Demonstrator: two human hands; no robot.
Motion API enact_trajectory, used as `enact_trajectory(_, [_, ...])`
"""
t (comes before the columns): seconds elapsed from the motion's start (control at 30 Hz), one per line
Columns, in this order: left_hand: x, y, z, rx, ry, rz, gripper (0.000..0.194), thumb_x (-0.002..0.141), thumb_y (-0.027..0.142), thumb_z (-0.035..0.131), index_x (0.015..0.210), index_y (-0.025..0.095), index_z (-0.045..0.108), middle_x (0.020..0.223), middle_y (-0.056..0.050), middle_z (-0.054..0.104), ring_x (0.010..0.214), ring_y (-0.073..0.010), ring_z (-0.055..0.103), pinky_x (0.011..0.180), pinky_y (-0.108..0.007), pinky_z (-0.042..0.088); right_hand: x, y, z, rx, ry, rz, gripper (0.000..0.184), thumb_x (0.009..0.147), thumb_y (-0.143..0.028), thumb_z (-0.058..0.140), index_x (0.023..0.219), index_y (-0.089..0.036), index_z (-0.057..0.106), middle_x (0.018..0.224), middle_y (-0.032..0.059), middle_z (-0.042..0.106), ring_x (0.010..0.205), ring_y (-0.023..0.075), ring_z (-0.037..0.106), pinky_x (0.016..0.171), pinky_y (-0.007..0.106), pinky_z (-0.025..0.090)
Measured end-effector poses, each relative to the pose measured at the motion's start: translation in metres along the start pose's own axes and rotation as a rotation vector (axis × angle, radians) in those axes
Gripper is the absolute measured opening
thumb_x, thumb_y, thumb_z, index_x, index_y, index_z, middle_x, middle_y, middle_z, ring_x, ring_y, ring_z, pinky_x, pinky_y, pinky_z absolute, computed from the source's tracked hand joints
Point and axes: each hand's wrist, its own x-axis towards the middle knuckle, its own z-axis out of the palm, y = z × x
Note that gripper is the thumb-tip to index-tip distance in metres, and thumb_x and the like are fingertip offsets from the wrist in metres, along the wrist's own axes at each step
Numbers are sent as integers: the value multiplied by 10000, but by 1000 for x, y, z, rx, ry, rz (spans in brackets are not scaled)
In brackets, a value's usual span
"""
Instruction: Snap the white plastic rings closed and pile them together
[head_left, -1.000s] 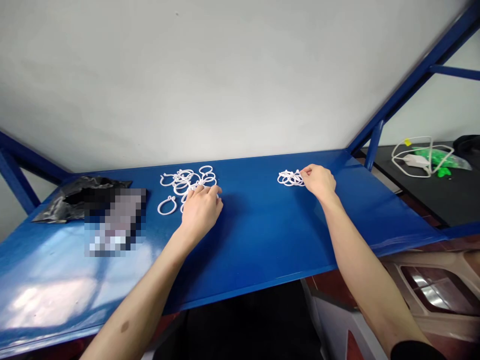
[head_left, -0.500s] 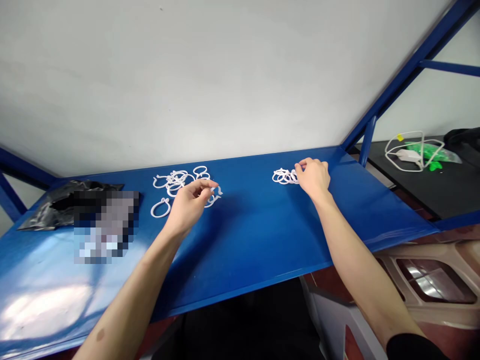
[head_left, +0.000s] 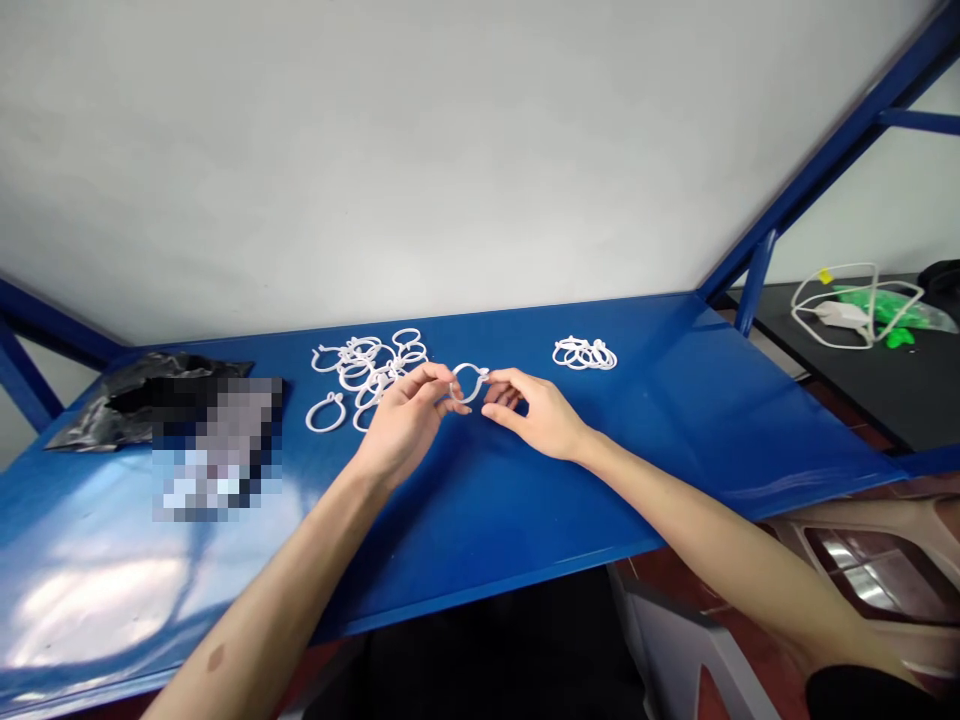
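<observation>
A white plastic curtain ring point(head_left: 466, 368) is held up over the blue table between both hands. My left hand point(head_left: 411, 415) pinches its left side with thumb and fingers. At the ring's right side, the fingertips of my right hand point(head_left: 541, 412) are closed in on its small tab, the thumb a little lower. Beyond and left of my left hand lies a loose pile of white curtain rings point(head_left: 356, 372), partly hidden by that hand. One single ring point(head_left: 325, 413) lies slightly apart from it. A smaller cluster of white rings point(head_left: 585, 354) rests farther right.
The blue table point(head_left: 480, 510) stands against a pale wall point(head_left: 465, 180). A black plastic bag point(head_left: 150, 390) and a pixelated item point(head_left: 225, 440) lie on the left. Blue frame bars point(head_left: 757, 280) rise at the right, beside a black surface point(head_left: 847, 390) with a white cable point(head_left: 847, 320).
My right hand has left the right-hand cluster and come left to the curtain ring in my left hand. My left hand has shifted slightly right, bringing that ring away from the pile.
</observation>
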Motion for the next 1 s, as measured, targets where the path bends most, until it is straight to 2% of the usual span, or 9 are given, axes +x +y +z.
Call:
enact_trajectory(0.13, [-4, -8, 1, 167, -49, 44, 189, 800, 331, 778, 815, 181, 663, 807, -5, 634, 769, -129, 632, 772, -284, 542, 1, 7, -2, 151, 35, 113, 350, 915, -423, 689, 1190, -221, 607, 995, 44, 744, 811, 180, 707, 769, 353, 589])
enact_trajectory(0.3, [-11, -21, 5, 441, -57, 211, 251, 813, 303, 785, 947, 216, 592, 883, 5, 658, 848, -159, 674, 783, -296, 552, 3, 8, -3, 331, 39, 155, 407, 911, -474, 691, 1213, -218, 594, 939, 32, 738, 790, 168, 708, 764, 337, 593])
enact_trajectory(0.37, [-13, -24, 6, 650, -47, 329, 201, 865, 278, 733, 1000, 232, 591, 902, -4, 689, 865, -171, 675, 793, -310, 546, 4, 6, -3, 363, 59, 161, 418, 927, -508, 663, 1220, -220, 585, 915, 22, 730, 754, 153, 699, 725, 315, 590])
enact_trajectory(0.43, [-14, -27, 5, 968, -84, 498, 44, 939, 260, 646, 974, 237, 634, 893, -19, 717, 856, -178, 653, 797, -323, 519, 4, 4, -2, 374, 87, 176, 401, 941, -556, 625, 1146, -213, 600, 872, 16, 719, 718, 145, 689, 692, 301, 584])
enact_trajectory(0.5, [-15, -27, 4, 1253, -127, 678, 142, 998, 245, 561, 917, 240, 678, 882, -31, 735, 835, -185, 620, 781, -336, 480, 4, 2, -2, 371, 93, 189, 403, 923, -595, 630, 1035, -208, 605, 820, 9, 705, 689, 144, 681, 680, 302, 582])
enact_trajectory(0.57, [-16, -27, 3, 1420, -145, 811, 197, 1021, 225, 526, 938, 247, 703, 898, -31, 749, 819, -188, 595, 751, -347, 442, 4, 3, -1, 357, 85, 198, 414, 873, -597, 695, 987, -212, 595, 801, 2, 700, 676, 150, 680, 677, 310, 582])
enact_trajectory(0.7, [-17, -26, 4, 1521, -157, 915, 160, 1016, 221, 554, 992, 240, 711, 930, -30, 752, 828, -192, 571, 723, -352, 396, 3, 4, -1, 301, 71, 217, 369, 866, -555, 716, 967, -213, 623, 787, -1, 710, 643, 147, 670, 660, 306, 569])
enact_trajectory(0.9, [-17, -25, 6, 1519, -152, 934, 168, 1018, 226, 551, 943, 235, 701, 929, -29, 747, 823, -184, 586, 737, -349, 394, 2, 2, -1, 243, 11, 208, 320, 930, -486, 641, 1080, -208, 691, 834, 5, 728, 646, 137, 666, 670, 290, 568])
enact_trajectory(1.0, [-17, -24, 9, 1456, -171, 912, 155, 1009, 293, 574, 924, 238, 691, 951, -29, 747, 834, -179, 619, 757, -342, 431, 1, 1, -3, 104, 37, 146, 270, 982, -439, 564, 1046, -219, 707, 845, 4, 740, 682, 147, 684, 692, 286, 560])
